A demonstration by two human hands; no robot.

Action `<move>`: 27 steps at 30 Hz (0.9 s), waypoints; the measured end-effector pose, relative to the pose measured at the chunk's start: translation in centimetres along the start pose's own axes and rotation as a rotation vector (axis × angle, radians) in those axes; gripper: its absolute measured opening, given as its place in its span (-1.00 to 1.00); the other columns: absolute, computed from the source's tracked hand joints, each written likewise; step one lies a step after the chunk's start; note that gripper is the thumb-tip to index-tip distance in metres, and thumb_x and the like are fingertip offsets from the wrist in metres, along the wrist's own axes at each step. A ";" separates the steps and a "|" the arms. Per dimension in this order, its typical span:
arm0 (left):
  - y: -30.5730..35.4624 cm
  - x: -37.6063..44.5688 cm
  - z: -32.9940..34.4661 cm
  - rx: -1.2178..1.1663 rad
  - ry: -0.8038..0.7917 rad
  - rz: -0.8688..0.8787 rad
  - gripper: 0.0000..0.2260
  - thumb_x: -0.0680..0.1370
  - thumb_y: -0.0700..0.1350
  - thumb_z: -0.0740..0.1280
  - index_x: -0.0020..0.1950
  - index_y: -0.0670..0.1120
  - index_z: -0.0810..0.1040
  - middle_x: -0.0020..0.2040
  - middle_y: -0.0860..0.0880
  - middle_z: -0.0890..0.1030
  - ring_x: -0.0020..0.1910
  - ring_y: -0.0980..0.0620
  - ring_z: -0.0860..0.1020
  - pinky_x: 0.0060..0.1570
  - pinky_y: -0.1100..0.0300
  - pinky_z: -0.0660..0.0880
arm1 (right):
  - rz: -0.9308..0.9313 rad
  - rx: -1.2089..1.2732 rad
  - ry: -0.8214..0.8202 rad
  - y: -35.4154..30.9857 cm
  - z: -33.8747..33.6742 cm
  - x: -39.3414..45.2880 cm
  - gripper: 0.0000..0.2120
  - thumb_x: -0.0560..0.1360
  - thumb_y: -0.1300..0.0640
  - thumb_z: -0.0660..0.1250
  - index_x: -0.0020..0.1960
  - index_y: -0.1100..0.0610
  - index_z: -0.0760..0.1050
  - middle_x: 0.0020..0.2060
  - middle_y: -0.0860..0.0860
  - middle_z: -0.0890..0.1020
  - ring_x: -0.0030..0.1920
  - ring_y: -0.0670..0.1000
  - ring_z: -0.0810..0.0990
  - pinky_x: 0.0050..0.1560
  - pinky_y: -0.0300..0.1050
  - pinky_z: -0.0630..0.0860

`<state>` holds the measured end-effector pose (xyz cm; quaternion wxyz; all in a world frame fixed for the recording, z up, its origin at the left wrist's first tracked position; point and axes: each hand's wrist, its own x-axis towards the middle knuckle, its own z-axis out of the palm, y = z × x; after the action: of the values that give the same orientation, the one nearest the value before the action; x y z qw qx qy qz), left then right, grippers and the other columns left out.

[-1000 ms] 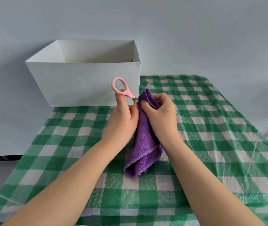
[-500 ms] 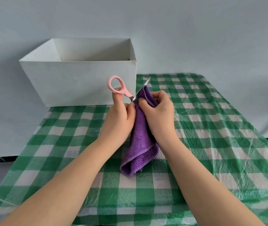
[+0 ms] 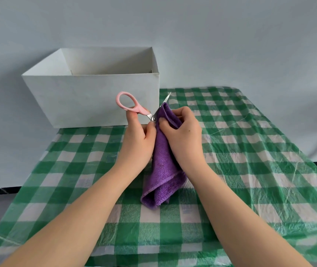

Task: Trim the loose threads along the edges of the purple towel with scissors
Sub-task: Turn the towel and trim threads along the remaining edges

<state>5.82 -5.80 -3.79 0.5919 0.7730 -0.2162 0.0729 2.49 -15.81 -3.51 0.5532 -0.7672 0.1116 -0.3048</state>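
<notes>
Steel blades [image 3: 162, 105] opened wider beside fuzzy purple towel [image 3: 163, 168].

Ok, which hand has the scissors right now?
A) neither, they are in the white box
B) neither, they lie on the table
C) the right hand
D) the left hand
D: the left hand grips the pink-handled scissors, blade up beside the purple towel, which the right hand holds.
</notes>
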 end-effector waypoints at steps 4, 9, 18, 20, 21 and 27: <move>-0.1 -0.1 -0.1 0.014 0.010 0.003 -0.78 0.62 -0.20 0.16 0.21 -0.01 0.19 -0.45 -0.01 0.38 -0.51 0.08 0.35 -0.51 0.20 0.30 | 0.025 -0.037 0.026 0.2 0.2 -0.1 -0.89 0.49 0.09 0.39 -0.05 0.03 0.46 -0.17 -0.15 0.58 -0.16 -0.15 0.56 -0.15 -0.19 0.49; 0.0 0.1 0.0 -0.036 0.009 -0.035 -0.76 0.63 -0.22 0.14 0.18 0.05 0.17 -0.44 -0.01 0.40 -0.55 0.11 0.34 -0.56 0.26 0.30 | 0.049 0.003 0.063 0.5 -0.5 0.3 -0.89 0.47 0.11 0.40 -0.09 0.03 0.46 -0.23 -0.17 0.55 -0.24 -0.21 0.51 -0.21 -0.30 0.41; -0.1 0.1 -0.1 0.028 -0.020 -0.037 -0.77 0.63 -0.18 0.15 0.23 -0.01 0.18 -0.46 0.00 0.36 -0.53 0.06 0.33 -0.50 0.14 0.29 | -0.019 -0.077 -0.001 0.4 0.0 0.1 -0.88 0.48 0.10 0.40 -0.09 0.01 0.45 -0.19 -0.14 0.58 -0.18 -0.14 0.54 -0.19 -0.20 0.46; 0.0 0.2 -0.1 -0.011 -0.004 -0.040 -0.77 0.63 -0.20 0.14 0.23 0.00 0.17 -0.46 0.01 0.37 -0.55 0.08 0.32 -0.54 0.19 0.29 | -0.023 -0.111 0.039 0.6 -0.1 0.2 -0.89 0.48 0.10 0.39 -0.05 0.04 0.46 -0.14 -0.12 0.59 -0.12 -0.08 0.55 -0.15 -0.12 0.49; 0.0 0.2 0.0 -0.037 0.004 -0.051 -0.77 0.63 -0.21 0.13 0.23 0.00 0.17 -0.46 0.02 0.38 -0.57 0.11 0.32 -0.56 0.23 0.28 | -0.012 -0.106 0.061 0.6 -0.2 0.2 -0.89 0.48 0.09 0.39 -0.05 0.04 0.46 -0.14 -0.12 0.59 -0.11 -0.07 0.55 -0.13 -0.11 0.49; 0.1 0.4 -0.1 -0.118 0.005 -0.123 -0.80 0.63 -0.20 0.14 0.18 0.02 0.19 -0.44 -0.01 0.37 -0.54 0.08 0.34 -0.56 0.22 0.30 | -0.024 -0.042 -0.015 0.2 -0.3 0.1 -0.89 0.47 0.11 0.41 -0.08 0.05 0.48 -0.22 -0.16 0.57 -0.21 -0.18 0.52 -0.18 -0.24 0.46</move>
<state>6.18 -5.81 -3.52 0.6403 0.7485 -0.1707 0.0253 2.41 -16.14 -3.66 0.5342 -0.7820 0.1044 -0.3036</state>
